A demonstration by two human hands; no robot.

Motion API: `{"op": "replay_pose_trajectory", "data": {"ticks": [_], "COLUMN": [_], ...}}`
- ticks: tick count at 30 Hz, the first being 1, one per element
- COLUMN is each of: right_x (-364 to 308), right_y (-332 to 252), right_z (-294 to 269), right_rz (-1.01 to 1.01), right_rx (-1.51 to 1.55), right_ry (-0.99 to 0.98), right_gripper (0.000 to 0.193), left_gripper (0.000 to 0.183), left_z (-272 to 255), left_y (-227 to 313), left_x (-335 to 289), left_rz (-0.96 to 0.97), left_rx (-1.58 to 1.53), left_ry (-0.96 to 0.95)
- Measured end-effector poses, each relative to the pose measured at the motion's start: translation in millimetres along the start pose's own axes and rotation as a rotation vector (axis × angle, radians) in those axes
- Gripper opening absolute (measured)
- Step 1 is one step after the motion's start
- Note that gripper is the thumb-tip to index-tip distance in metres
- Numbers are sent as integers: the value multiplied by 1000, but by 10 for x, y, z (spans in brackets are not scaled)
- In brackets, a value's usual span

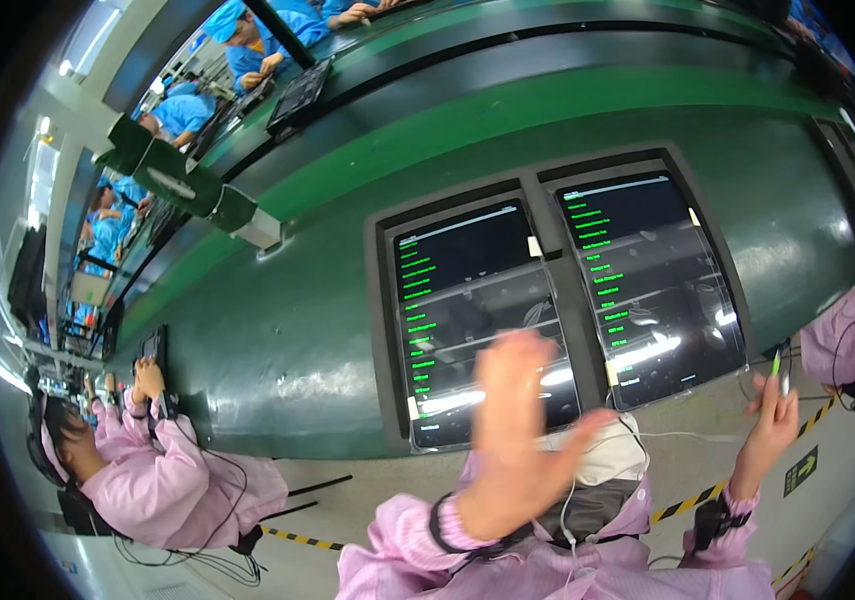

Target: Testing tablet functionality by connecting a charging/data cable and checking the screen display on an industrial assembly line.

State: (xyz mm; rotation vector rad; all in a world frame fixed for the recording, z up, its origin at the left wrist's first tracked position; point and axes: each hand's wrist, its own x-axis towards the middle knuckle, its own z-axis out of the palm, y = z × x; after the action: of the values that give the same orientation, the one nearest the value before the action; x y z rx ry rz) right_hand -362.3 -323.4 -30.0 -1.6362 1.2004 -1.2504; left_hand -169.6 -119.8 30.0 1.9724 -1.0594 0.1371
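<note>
Open room is offered along the green bench (277, 350), the left tablet (472, 290), bordered by the dark tray (569, 300)'s rim and lined with green writing, is overlapped by the left hand (517, 440), fingers straight, thumb wide, the right tablet (652, 285) is similarly lettered, and a green-tipped stick (776, 365) is pinched by the right hand (771, 425).

Glossy green worktop (267, 350); toward its far left side, a pale post wrapped in a dark green sleeve (177, 185). Blue-clad workers (282, 25) beyond. Pink-clad worker (157, 490) at left. Floor: yellow-and-black striped tape (297, 540), dark sign (800, 470) with arrow.
</note>
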Motion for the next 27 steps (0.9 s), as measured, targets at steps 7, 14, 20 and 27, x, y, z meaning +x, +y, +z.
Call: {"op": "replay_pose_trajectory", "data": {"ticks": [7, 14, 20, 27], "right_x": [681, 187, -787, -1658], "right_y": [76, -82, -626, -1159], "right_z": [300, 493, 1018, 1826], "right_rz": [192, 1, -90, -173], "right_rx": [-75, -119, -140, 251], "right_ry": [-272, -254, -436, -1137], "right_gripper": [38, 43, 19, 8], "left_gripper": [50, 41, 57, 66], "left_z": [-778, -1009, -2147, -2647], "left_y": [-673, -1137, -1833, -1872], "left_x": [-385, -871, -1269, -1046], "left_rz": [-669, -698, -1080, -961], "left_rx": [153, 15, -195, 222], "left_ry": [140, 363, 434, 867]}}
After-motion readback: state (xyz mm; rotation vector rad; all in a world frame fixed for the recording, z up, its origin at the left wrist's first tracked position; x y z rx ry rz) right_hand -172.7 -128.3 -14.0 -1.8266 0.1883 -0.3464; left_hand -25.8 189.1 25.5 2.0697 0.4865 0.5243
